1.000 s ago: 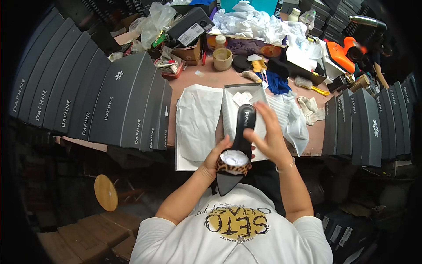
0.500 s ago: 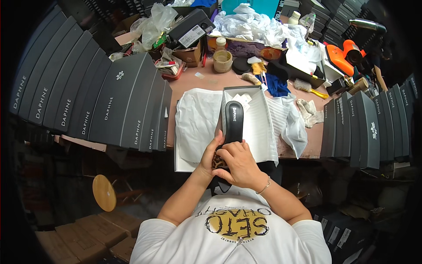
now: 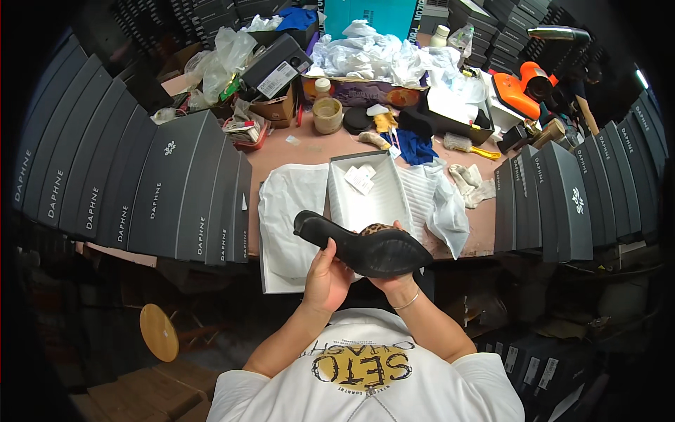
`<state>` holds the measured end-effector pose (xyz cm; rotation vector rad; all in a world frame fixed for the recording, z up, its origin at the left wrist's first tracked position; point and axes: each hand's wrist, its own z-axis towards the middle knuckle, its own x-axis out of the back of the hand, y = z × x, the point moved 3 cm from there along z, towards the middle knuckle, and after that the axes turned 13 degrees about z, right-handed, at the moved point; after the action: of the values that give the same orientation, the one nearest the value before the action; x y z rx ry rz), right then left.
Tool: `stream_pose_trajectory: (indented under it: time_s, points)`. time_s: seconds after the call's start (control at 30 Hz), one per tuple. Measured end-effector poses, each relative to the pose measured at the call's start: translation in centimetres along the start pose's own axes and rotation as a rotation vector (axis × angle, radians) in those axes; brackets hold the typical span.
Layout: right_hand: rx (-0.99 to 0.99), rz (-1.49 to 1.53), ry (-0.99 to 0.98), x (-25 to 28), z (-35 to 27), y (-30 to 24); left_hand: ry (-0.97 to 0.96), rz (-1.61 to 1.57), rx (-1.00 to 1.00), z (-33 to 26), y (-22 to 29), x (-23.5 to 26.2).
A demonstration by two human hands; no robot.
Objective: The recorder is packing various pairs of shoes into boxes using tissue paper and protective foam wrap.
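A pointed slip-on shoe (image 3: 387, 254) lies sideways across my hands, its black sole turned up and its heel to the left. A strip of leopard-print upper shows along the far edge. My left hand (image 3: 328, 283) is closed on the shoe near the heel and arch, thumb against the sole. My right hand (image 3: 395, 283) grips it under the front part, most of its fingers hidden. Just beyond stands a shoebox (image 3: 373, 211) with a white inside and small white tags (image 3: 360, 179) in it. White tissue paper (image 3: 292, 225) lies in a shallow white-edged box lid to the left.
Rows of dark grey shoeboxes stand at the left (image 3: 169, 183) and right (image 3: 555, 197) of the table. Farther back are a jar (image 3: 328, 116), a yellow-handled brush (image 3: 470, 146), a blue cloth (image 3: 411, 148) and crumpled white paper (image 3: 369, 56). A round wooden stool (image 3: 158, 332) is at the lower left.
The shoe has turned from upright with its insole showing to sideways with its sole up. My right hand has shifted from over the upper to beneath the front part. The whole view has shifted slightly.
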<state>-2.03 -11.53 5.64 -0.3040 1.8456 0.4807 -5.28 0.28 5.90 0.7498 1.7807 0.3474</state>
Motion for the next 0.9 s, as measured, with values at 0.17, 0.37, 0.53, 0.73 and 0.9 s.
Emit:
stream_pose_trajectory:
  time_s: [0.17,0.37,0.53,0.73,0.9]
  points:
    - [0.765,-1.8,0.083,-0.6,0.2,-9.3,0.142,0.161,-0.219,-0.5,3.7,0.6]
    - [0.707,-2.561,0.434,3.1,-2.5,-22.2,0.206,1.01,-0.666,-1.7,7.9,1.9]
    - [0.715,-2.462,0.394,3.8,-1.6,-23.7,0.243,1.248,-0.705,-2.9,8.4,2.0]
    - [0.835,-1.606,0.157,-2.4,-6.3,-20.2,0.551,1.793,-0.73,0.7,10.9,4.7]
    - [0.792,-1.428,0.07,-5.8,-6.6,-11.0,-0.14,1.186,-0.559,2.6,2.3,2.1]
